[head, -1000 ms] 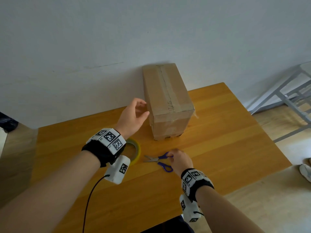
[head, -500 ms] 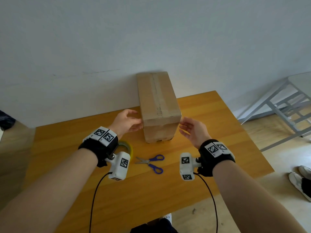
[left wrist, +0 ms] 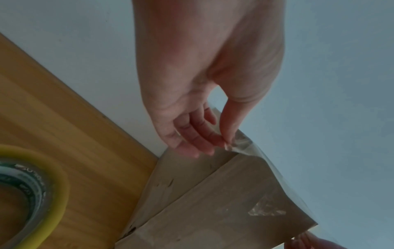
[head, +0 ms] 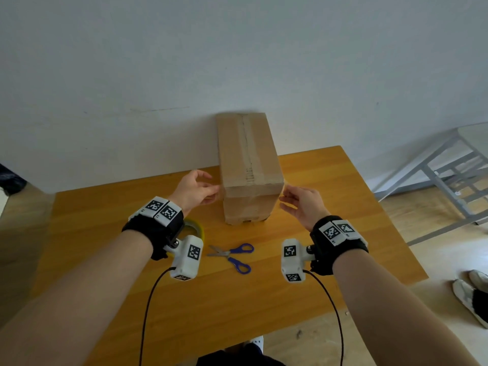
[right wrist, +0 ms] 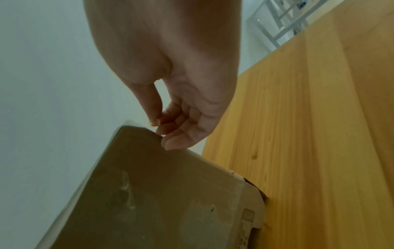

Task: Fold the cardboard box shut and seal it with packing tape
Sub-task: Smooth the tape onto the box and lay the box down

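Note:
A tall brown cardboard box (head: 248, 154) stands on the wooden table (head: 343, 220) against the wall, flaps closed, with clear tape along its top seam. A second clear tape strip (head: 253, 190) crosses its near top edge. My left hand (head: 215, 192) pinches that strip's loose end (left wrist: 241, 143) between thumb and forefinger at the box's near left top corner. At the near right top corner my right hand (head: 284, 195) has thumb and fingertips (right wrist: 158, 121) closed together on the strip's other end. The yellow-rimmed tape roll (head: 196, 228) lies under my left wrist.
Blue-handled scissors (head: 232, 256) lie on the table in front of the box, between my wrists. A grey metal frame (head: 435, 175) stands on the floor to the right. Shoes (head: 472, 294) lie beside the table's right edge.
My right hand let go of the scissors on the table and rose to the box's near right corner. My left hand shifted from the box's side to the tape end at the left corner.

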`<state>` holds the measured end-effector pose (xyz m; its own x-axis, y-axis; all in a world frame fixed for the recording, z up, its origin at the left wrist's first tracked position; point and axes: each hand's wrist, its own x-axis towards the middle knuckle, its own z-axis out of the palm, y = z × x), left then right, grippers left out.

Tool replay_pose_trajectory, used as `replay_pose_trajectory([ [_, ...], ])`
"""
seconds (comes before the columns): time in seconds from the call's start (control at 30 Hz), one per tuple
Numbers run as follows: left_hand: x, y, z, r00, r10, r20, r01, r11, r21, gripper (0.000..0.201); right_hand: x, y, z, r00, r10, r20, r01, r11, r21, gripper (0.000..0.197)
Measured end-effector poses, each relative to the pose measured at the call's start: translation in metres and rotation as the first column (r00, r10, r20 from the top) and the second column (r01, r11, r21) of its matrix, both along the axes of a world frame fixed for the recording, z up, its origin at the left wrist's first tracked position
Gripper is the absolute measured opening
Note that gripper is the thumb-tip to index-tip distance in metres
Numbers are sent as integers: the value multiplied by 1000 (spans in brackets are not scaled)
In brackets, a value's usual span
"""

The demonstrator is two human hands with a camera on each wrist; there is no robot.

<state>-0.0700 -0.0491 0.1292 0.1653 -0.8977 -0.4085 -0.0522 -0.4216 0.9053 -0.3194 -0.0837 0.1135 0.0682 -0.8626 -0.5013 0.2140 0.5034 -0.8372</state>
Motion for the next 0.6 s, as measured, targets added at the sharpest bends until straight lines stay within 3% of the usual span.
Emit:
replay_pose_trajectory([
  [0.3, -3, 1, -7, 999, -11, 52, 13, 1000, -28, 15, 11, -4, -3, 964, 52, -260, -70, 996, -57, 12],
  [0.43, -7, 4, -8, 993, 12, 114, -3, 997, -75, 17, 10, -4, -7, 920, 39, -391, -95, 988, -123, 10],
  [0.53, -5, 5, -12, 976, 32, 214, -20, 998, -56, 18, 8, -4, -9, 848, 22, -530, -173, 956, -236, 10],
  [0.6, -1, 7, -11, 919, 43, 393, 3, 993, -116, 20, 3, -7, -5, 802, 11, -597, -232, 927, -294, 8],
])
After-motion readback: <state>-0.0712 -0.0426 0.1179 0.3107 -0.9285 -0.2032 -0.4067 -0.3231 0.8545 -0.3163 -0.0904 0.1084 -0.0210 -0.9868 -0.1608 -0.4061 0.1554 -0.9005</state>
